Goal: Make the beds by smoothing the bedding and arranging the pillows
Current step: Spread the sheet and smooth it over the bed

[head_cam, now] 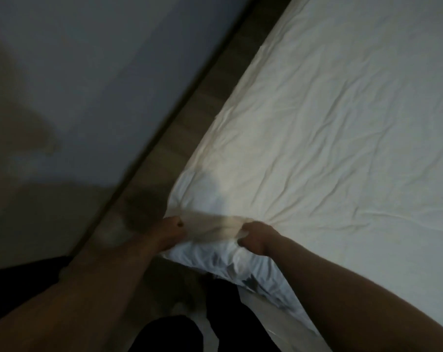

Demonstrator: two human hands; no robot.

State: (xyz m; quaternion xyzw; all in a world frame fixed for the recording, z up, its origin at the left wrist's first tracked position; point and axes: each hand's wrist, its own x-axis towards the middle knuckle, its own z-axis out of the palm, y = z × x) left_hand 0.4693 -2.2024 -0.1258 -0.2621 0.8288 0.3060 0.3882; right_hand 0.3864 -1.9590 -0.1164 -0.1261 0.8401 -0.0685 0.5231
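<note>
A white, creased sheet (329,128) covers the bed and fills the right half of the view. Its near corner is bunched at the lower middle. My left hand (171,232) grips the corner's left side with the fingers curled into the cloth. My right hand (256,237) is closed on the fabric just to the right, and wrinkles fan out from it across the bed. Below the hands the cloth hangs in loose folds over the mattress edge. No pillow is in view.
A pale wall (88,72) fills the left half. A narrow strip of wooden floor (190,118) runs diagonally between the wall and the bed. My dark-clothed legs (169,336) stand at the bottom, close to the corner. The room is dim.
</note>
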